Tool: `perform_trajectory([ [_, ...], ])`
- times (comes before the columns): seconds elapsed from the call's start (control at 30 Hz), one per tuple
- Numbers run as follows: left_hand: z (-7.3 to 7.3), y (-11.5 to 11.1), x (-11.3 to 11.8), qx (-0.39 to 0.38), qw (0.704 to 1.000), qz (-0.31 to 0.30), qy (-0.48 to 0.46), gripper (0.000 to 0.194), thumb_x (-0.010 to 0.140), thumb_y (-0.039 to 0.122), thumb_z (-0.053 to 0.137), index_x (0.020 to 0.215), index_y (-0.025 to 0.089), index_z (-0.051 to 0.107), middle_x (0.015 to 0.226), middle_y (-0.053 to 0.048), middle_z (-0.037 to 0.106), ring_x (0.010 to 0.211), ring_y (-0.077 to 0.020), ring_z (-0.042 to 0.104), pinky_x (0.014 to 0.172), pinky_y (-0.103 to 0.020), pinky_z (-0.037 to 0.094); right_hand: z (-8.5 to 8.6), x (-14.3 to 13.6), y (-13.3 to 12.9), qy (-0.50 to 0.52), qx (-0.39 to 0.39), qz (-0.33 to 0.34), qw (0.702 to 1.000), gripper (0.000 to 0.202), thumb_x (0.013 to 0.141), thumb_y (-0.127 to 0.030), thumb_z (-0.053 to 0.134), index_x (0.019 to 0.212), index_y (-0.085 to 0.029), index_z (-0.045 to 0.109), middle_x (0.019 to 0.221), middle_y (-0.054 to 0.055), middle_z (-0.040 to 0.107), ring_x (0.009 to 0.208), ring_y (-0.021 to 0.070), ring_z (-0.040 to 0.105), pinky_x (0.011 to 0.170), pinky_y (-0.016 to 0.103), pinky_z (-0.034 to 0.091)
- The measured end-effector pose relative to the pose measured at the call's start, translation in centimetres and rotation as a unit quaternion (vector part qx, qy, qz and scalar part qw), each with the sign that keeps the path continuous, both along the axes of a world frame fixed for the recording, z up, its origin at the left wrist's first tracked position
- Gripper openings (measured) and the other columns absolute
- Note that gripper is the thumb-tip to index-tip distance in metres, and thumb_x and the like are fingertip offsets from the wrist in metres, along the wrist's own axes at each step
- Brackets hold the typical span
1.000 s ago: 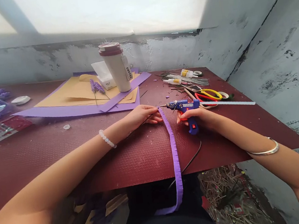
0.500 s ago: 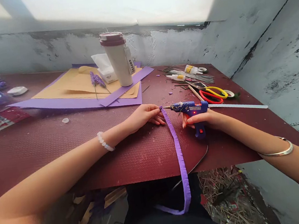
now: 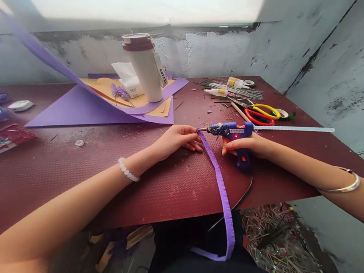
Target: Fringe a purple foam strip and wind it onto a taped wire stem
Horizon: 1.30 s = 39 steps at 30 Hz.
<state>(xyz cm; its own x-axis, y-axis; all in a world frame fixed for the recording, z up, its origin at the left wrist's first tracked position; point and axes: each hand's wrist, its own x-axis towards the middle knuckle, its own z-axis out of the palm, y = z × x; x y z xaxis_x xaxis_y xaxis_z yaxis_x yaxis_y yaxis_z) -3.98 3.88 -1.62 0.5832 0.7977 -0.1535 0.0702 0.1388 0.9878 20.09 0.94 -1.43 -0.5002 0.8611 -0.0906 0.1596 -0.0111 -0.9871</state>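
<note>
Between the thumb and fingertips of my left hand (image 3: pixel 180 140) is the top end of a purple fringed paper strip (image 3: pixel 219 180). The strip hangs down over the table's front edge onto my lap. My right hand (image 3: pixel 247 143) is wrapped around the grip of a blue hot glue gun (image 3: pixel 231 130), whose red light is on. The gun's nozzle points left and meets the strip's end at my left fingertips; whether glue is coming out is too small to tell. A long translucent glue stick (image 3: pixel 295 128) sticks out of the gun's back.
Scissors (image 3: pixel 262 114), glue bottles (image 3: pixel 237 82) and thin wires lie at the back right. A coffee cup (image 3: pixel 145 70) stands on purple and tan paper beside a tissue pack (image 3: pixel 130 84). One purple sheet (image 3: pixel 57 65) curls upward. Plastic packaging (image 3: pixel 1 140) lies at the left.
A purple sheet at the back left has lifted and curled up off the pile, partly covering the tan paper. My hands, the strip and the glue gun have barely moved.
</note>
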Motion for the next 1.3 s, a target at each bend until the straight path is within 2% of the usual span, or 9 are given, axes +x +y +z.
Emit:
perform_trajectory([
  [0.3,0.0,0.0,-0.1,0.015,1.000,-0.012,0.006,0.008,0.089,0.016,0.058,0.086,0.010,0.064,0.090,-0.010,0.077,0.068,-0.0119,0.074,0.062,-0.021,0.054,1.0,-0.4,-0.4,-0.021,-0.030,-0.007,0.999,0.022,0.062,-0.031,0.075,0.070,-0.017,0.059,0.063,0.003,0.068,0.049,0.0097,0.048,0.047,0.024,0.038],
  [0.97,0.1,0.0,-0.1,0.022,1.000,-0.013,0.017,0.011,0.091,0.014,0.057,0.087,0.009,0.065,0.088,-0.009,0.077,0.067,-0.0110,0.074,0.061,-0.019,0.054,0.8,-0.2,-0.3,-0.035,-0.060,-0.006,0.998,0.027,0.062,-0.028,0.073,0.079,-0.018,0.055,0.059,-0.001,0.066,0.049,0.0091,0.051,0.046,0.023,0.038],
  [1.3,0.2,0.0,0.0,0.016,0.999,-0.006,0.027,0.011,0.091,0.015,0.057,0.087,0.009,0.066,0.090,-0.010,0.078,0.067,-0.0110,0.074,0.061,-0.019,0.054,1.2,-0.5,-0.5,-0.032,-0.056,-0.010,0.998,0.025,0.059,-0.027,0.071,0.077,-0.019,0.054,0.056,-0.001,0.064,0.047,0.0093,0.050,0.045,0.024,0.037],
])
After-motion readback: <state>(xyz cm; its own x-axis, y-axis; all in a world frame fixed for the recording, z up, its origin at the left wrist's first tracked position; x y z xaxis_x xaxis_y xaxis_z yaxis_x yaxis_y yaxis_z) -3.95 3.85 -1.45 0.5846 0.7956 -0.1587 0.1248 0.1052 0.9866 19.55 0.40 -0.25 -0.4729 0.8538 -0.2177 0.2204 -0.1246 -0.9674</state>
